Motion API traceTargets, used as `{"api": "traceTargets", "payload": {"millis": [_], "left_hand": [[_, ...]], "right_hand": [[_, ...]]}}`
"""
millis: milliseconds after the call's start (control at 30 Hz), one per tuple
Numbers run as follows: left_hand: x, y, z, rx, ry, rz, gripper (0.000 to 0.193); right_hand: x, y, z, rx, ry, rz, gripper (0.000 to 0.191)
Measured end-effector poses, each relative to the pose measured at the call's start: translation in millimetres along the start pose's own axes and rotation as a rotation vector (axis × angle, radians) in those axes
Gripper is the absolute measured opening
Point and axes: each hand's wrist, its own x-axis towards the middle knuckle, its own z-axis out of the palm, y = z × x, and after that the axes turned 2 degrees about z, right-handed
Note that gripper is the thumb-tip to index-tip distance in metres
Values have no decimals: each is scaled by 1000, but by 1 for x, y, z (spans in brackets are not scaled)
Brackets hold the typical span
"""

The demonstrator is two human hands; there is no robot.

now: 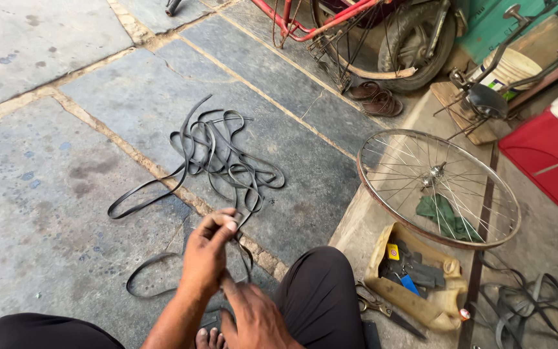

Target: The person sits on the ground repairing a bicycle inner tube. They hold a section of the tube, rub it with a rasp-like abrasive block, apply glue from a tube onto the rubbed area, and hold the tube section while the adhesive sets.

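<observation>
Down low, left hand point(206, 254) fingers pinched on black rubber inner tube point(217, 155) sprawled on stone floor point(46, 181), right hand point(253, 317) loosely curled beneath, small yellow box point(392, 252) in tan pouch point(414, 304) beside bare wheel rim point(438, 187), red case point(544, 161) far right.

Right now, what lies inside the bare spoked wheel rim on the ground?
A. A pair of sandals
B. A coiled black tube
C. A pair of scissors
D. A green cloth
D: a crumpled green cloth shows through the spokes of the wheel rim; scissors lie outside it.
</observation>
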Motion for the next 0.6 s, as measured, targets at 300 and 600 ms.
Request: {"api": "traceTargets", "payload": {"millis": [300, 600], "left_hand": [[4, -6, 2, -57, 33, -54, 10], [6, -13, 3, -193, 26, -165, 19]], "right_hand": [[8, 14, 5, -174, 154, -148, 60], [6, 15, 1, -194, 41, -6, 66]]}}
